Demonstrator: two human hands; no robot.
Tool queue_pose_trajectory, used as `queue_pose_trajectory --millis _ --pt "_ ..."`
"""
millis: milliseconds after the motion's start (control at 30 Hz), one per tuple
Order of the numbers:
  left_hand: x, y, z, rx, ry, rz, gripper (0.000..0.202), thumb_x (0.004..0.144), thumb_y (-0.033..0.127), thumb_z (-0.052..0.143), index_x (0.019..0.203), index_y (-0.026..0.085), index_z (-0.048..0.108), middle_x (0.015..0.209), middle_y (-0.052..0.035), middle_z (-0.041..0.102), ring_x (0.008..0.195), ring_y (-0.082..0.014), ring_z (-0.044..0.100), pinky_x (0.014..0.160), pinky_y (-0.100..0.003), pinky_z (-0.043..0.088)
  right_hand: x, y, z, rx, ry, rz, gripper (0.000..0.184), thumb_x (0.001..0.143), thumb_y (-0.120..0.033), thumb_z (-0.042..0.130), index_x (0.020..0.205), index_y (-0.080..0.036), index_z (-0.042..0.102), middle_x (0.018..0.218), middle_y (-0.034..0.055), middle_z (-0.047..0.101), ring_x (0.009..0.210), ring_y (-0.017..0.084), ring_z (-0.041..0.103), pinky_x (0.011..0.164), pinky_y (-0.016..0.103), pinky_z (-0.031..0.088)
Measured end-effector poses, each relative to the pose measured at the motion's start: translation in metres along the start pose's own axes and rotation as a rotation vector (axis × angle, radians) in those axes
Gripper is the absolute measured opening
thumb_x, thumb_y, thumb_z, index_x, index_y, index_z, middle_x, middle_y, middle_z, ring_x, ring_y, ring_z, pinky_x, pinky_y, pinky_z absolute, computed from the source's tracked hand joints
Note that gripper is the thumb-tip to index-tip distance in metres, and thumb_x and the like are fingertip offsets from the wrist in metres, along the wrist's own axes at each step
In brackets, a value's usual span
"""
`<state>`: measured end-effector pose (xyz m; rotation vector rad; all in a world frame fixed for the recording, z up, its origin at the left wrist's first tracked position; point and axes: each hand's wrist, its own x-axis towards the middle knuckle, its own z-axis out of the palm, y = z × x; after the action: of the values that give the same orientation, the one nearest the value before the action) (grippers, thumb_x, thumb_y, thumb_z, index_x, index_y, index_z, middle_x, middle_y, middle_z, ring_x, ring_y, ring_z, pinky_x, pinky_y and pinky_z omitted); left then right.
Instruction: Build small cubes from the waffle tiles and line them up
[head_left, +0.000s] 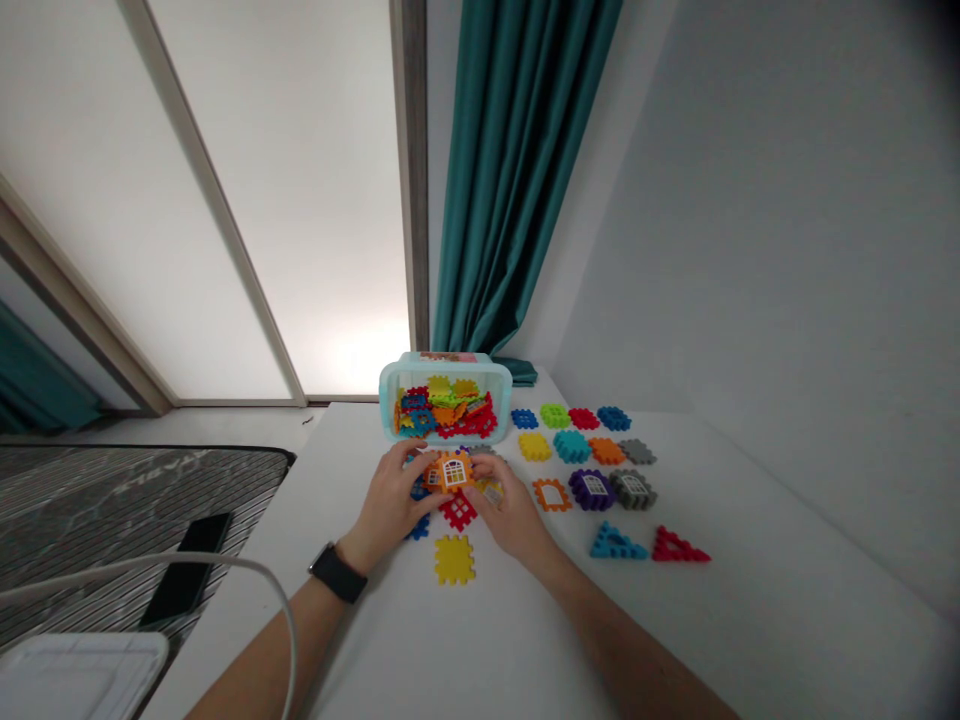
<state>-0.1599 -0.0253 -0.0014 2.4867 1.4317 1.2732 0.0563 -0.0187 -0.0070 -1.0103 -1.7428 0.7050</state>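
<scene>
Both hands in close over the white counter (517, 650), fingers drawn narrow. Left hand (397, 490) grips an orange window piece (455, 471) by its left side; right hand (512, 505) pinches its right edge. Possibly a second orange piece tucked behind at left; fingers crowd the view. Piece is held up just in front of a pale blue tub (384, 400), which lies with its opening toward the wearer, mixed pieces inside. Below the hands: red lattice piece (458, 512), then yellow square (455, 560) nearer the wearer. Right of the hands, pieces in rows, among them a purple window stack (592, 489), blue triangle (617, 542) and red triangle (679, 546). Dark watch (337, 572) on left wrist.
</scene>
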Motion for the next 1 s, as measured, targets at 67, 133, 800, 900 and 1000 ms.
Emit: queue_pose_trajectory --millis 67,133,800,900,1000 --pt "0.0 -0.002 0.001 -0.007 0.004 -0.014 0.046 0.087 0.048 0.071 0.125 0.025 0.063 0.129 -0.0132 0.054 0.113 -0.0303 0.058 0.096 -0.049 0.052 0.003 0.003 -0.01 -0.158 -0.016 -0.174 0.042 0.088 -0.03 0.065 0.128 -0.023 0.057 0.12 0.01 0.067 0.113 0.027 0.061 0.099 0.045 0.05" --pt "-0.001 -0.002 0.001 -0.017 -0.002 -0.007 0.046 0.087 0.048 0.071 0.127 0.026 0.063 0.13 -0.0128 0.054 0.113 -0.0298 0.058 0.096 -0.049 0.052 0.005 0.004 -0.018 -0.281 -0.069 -0.346 0.044 0.09 -0.026 0.065 0.132 -0.025 0.055 0.13 0.0105 0.064 0.123 0.027 0.057 0.106 0.048 0.047" --pt "-0.001 0.005 0.001 -0.151 -0.036 -0.057 0.048 0.088 0.042 0.072 0.132 0.029 0.059 0.135 -0.0122 0.05 0.116 -0.0289 0.056 0.103 -0.054 0.049 0.006 0.003 -0.018 -0.308 -0.088 -0.451 0.045 0.093 -0.025 0.063 0.137 -0.027 0.051 0.135 0.0096 0.064 0.125 0.025 0.058 0.106 0.048 0.049" --pt "0.001 0.006 -0.001 -0.223 -0.034 -0.08 0.048 0.087 0.039 0.074 0.131 0.029 0.06 0.134 -0.0118 0.049 0.121 -0.0294 0.054 0.106 -0.054 0.047 0.007 0.001 -0.021 -0.292 -0.07 -0.454 0.041 0.094 -0.024 0.061 0.135 -0.026 0.054 0.135 0.0101 0.064 0.125 0.025 0.058 0.106 0.049 0.049" --pt "0.003 0.005 -0.003 -0.27 -0.04 -0.091 0.048 0.085 0.039 0.076 0.13 0.029 0.062 0.134 -0.0115 0.049 0.127 -0.0306 0.051 0.109 -0.056 0.044 0.008 -0.001 -0.024 -0.291 -0.034 -0.477 0.032 0.095 -0.022 0.058 0.127 -0.027 0.061 0.129 0.0095 0.067 0.119 0.025 0.062 0.104 0.049 0.05"
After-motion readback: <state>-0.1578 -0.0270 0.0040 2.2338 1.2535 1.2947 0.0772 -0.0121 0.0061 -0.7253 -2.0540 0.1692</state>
